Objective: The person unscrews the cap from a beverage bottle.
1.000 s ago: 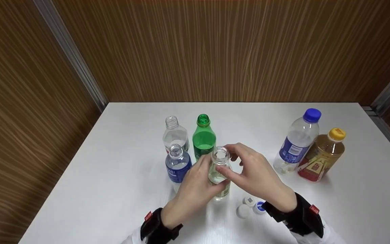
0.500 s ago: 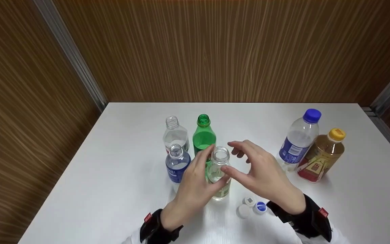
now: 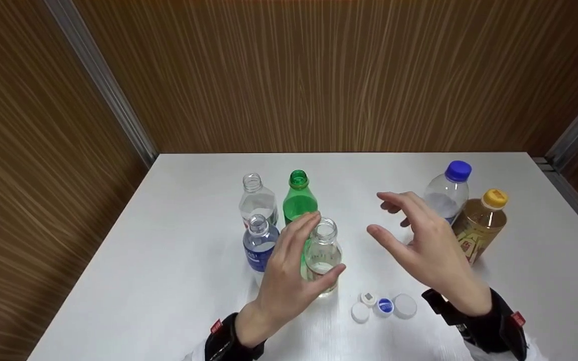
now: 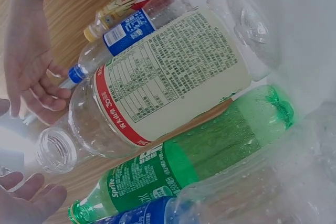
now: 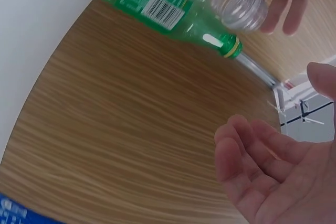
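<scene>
An uncapped clear wide-mouthed bottle [image 3: 325,250] with a pale label [image 4: 173,72] stands in front of me. My left hand [image 3: 289,276] is beside it, fingers loosely spread on its left and the thumb in front, apart from the bottle in the left wrist view. My right hand [image 3: 432,240] hovers empty to its right, fingers relaxed and thumb apart, overlapping the capped bottles in the head view. Close behind the clear bottle is an uncapped green Sprite bottle [image 3: 299,200]. Left of these stand an uncapped blue-labelled bottle [image 3: 260,248] and another uncapped clear bottle [image 3: 258,200].
Several loose caps lie near the front: two small white caps [image 3: 360,312], a blue-lined cap [image 3: 385,306] and a wider white cap [image 3: 405,306]. At right stand a blue-capped bottle [image 3: 448,193] and a yellow-capped brown drink bottle [image 3: 479,220]. Wood-patterned panels [image 3: 289,75] rise behind the white table [image 3: 168,281].
My right hand has pulled away from the clear bottle's neck to the right. The left hand's fingers have loosened from around the bottle. The wider white cap has come into view.
</scene>
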